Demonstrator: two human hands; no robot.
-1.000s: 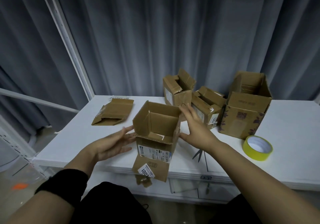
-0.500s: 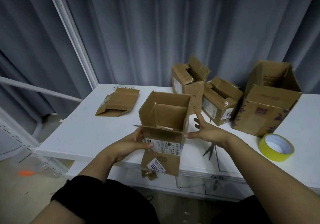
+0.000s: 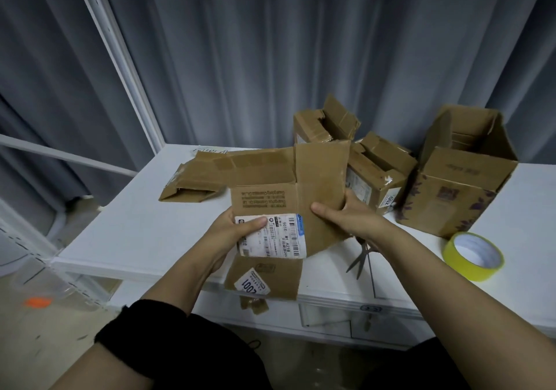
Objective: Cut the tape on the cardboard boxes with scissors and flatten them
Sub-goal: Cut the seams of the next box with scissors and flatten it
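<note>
Above the table (image 3: 135, 233), box (image 3: 264, 200) between left hand (image 3: 233, 231) and right hand (image 3: 350, 215), both grips clamped on it.

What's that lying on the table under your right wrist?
A pair of scissors, blades open and pointing toward the near edge of the table. Their handles are hidden beneath the wrist of the right hand, which grips the cardboard box.

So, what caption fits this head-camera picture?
Left hand and right hand hold a flattened cardboard box over the white table, scissors and yellow tape roll beside.
</note>
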